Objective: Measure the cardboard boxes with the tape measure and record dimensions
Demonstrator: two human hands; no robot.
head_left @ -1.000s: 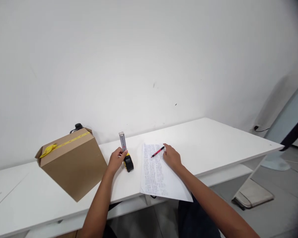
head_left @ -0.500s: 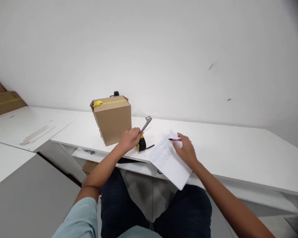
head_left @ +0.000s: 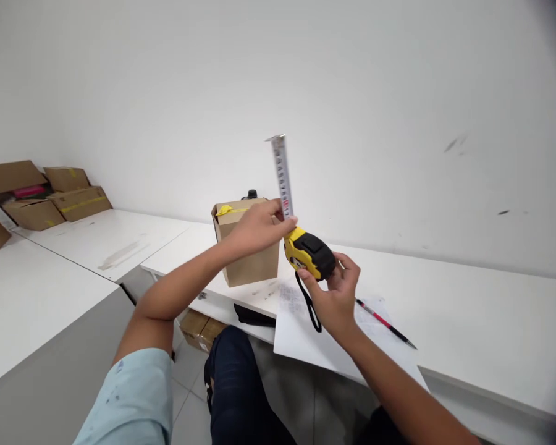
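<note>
A yellow and black tape measure (head_left: 310,252) is held up over the front of the white table, a short length of its blade (head_left: 282,176) standing out upward. My right hand (head_left: 336,293) is closed round the case, and the black wrist strap (head_left: 311,309) dangles below it. Thumb and fingers of my left hand (head_left: 266,227) pinch the blade near the case mouth. Under my right hand lie sheets of written paper (head_left: 324,346), overhanging the table edge. On them rests a red and black pen (head_left: 384,321). Behind my left hand stands a cardboard box (head_left: 252,266), partly hidden.
Yellow tape (head_left: 225,210) runs across the box top, and a small black object (head_left: 252,193) shows behind it. Several cartons (head_left: 81,201) are piled at the far left on the white tabletop (head_left: 482,309). Brown boxes (head_left: 199,327) sit beneath the table.
The tape measure has been lifted off the table and my right hand has taken its case. The pen has left my right hand for the paper. The view has shifted left.
</note>
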